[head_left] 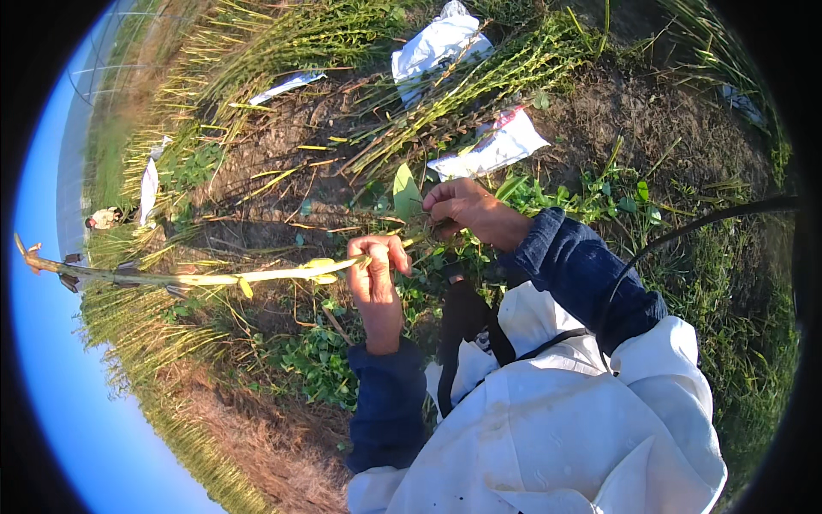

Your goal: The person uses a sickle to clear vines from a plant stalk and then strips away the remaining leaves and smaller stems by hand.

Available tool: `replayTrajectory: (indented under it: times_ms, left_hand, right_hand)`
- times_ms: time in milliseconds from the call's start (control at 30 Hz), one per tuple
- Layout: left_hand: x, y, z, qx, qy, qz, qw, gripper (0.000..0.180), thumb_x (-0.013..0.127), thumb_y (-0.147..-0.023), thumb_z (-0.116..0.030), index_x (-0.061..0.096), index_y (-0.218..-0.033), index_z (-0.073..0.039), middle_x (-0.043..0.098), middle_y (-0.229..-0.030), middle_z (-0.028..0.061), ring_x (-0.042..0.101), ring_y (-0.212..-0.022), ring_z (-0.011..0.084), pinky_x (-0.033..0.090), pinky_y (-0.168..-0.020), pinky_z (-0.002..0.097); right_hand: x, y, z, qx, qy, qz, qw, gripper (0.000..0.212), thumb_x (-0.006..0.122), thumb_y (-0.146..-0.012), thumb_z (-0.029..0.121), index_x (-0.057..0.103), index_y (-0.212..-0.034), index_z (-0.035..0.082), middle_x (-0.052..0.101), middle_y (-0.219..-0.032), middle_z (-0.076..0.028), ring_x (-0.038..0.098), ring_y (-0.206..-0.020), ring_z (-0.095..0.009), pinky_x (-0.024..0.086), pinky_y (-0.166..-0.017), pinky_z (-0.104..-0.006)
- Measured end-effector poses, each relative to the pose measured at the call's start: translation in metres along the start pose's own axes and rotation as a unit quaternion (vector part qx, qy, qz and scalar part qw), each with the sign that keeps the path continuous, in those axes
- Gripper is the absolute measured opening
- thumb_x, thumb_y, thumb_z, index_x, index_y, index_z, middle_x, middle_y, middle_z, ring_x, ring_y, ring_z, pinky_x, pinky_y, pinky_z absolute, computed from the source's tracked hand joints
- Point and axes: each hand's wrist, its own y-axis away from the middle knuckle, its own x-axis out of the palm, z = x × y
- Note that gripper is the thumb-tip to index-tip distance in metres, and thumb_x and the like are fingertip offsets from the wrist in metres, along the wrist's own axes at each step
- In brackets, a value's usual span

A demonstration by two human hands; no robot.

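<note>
My left hand [378,283] is closed around a long pale-green plant stalk [214,279], which reaches far out to the left. Small yellowish leaves and pods [318,271] sit on the stalk beside my fingers, and its far left end looks brown and dry. My right hand [473,212] is at the leafy end of the plant, its fingers bent together next to a broad green leaf [406,194]. What those fingers pinch, if anything, is too small to make out. Dark blue sleeves cover both forearms.
Cut green stalks [479,90] lie in bundles on the brown soil ahead. White sacks [441,50] and a flat white sheet [492,146] rest among them. A black cable [711,224] curves in from the right. Far left, another person [104,218] is among the plants.
</note>
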Motion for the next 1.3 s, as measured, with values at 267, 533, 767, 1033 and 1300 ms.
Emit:
replayTrajectory:
  times_ms: [267, 533, 767, 1033, 1300]
  left_hand:
    - [0.02, -0.006, 0.007, -0.056, 0.046, 0.036, 0.997, 0.024, 0.038, -0.101, -0.023, 0.043, -0.088, -0.003, 0.044, -0.075, 0.0036, 0.039, -0.06, 0.0081, 0.05, -0.064, 0.0297]
    - [0.029, 0.011, 0.02, -0.033, 0.056, -0.025, 0.998, 0.018, 0.039, -0.1, -0.017, 0.041, -0.087, -0.006, 0.04, -0.072, 0.0025, 0.035, -0.061, 0.0089, 0.048, -0.066, 0.0332]
    - [0.027, 0.014, 0.029, -0.023, 0.151, -0.11, 0.982, 0.02, 0.043, -0.1, -0.024, 0.044, -0.089, -0.007, 0.045, -0.074, 0.0031, 0.045, -0.067, 0.012, 0.05, -0.07, 0.0353]
    - [0.014, -0.006, 0.037, -0.027, 0.235, -0.13, 0.963, 0.023, 0.048, -0.098, -0.028, 0.046, -0.089, -0.007, 0.046, -0.072, 0.0027, 0.046, -0.063, 0.0136, 0.052, -0.065, 0.0383]
    - [0.021, -0.012, 0.009, -0.001, 0.172, -0.126, 0.977, 0.023, 0.048, -0.098, -0.031, 0.046, -0.09, -0.009, 0.048, -0.074, 0.0028, 0.049, -0.062, 0.0144, 0.052, -0.063, 0.035]
  right_hand:
    - [-0.018, -0.007, -0.003, 0.014, 0.238, 0.146, 0.96, 0.024, 0.065, -0.074, 0.016, 0.063, -0.09, -0.001, 0.061, -0.072, -0.008, 0.059, -0.057, -0.013, 0.046, -0.047, -0.0275]
    - [0.007, -0.01, -0.007, -0.203, 0.508, -0.125, 0.828, 0.018, 0.056, -0.082, 0.022, 0.065, -0.085, 0.007, 0.063, -0.072, -0.016, 0.063, -0.07, -0.034, 0.049, -0.061, -0.0436]
    - [-0.062, 0.002, -0.014, 0.011, -0.348, -0.204, 0.915, 0.022, 0.041, -0.099, 0.022, 0.054, -0.088, 0.008, 0.057, -0.074, -0.002, 0.065, -0.084, -0.019, 0.047, -0.06, -0.0299]
    - [-0.057, 0.075, -0.055, -0.072, -0.219, -0.148, 0.962, 0.019, 0.054, -0.094, 0.016, 0.05, -0.108, 0.003, 0.057, -0.093, -0.005, 0.061, -0.098, -0.021, 0.055, -0.079, -0.0324]
    - [-0.031, 0.085, -0.024, -0.263, 0.392, -0.236, 0.849, 0.032, 0.066, -0.083, 0.017, 0.056, -0.108, 0.002, 0.057, -0.112, -0.014, 0.054, -0.108, -0.028, 0.046, -0.084, -0.0373]
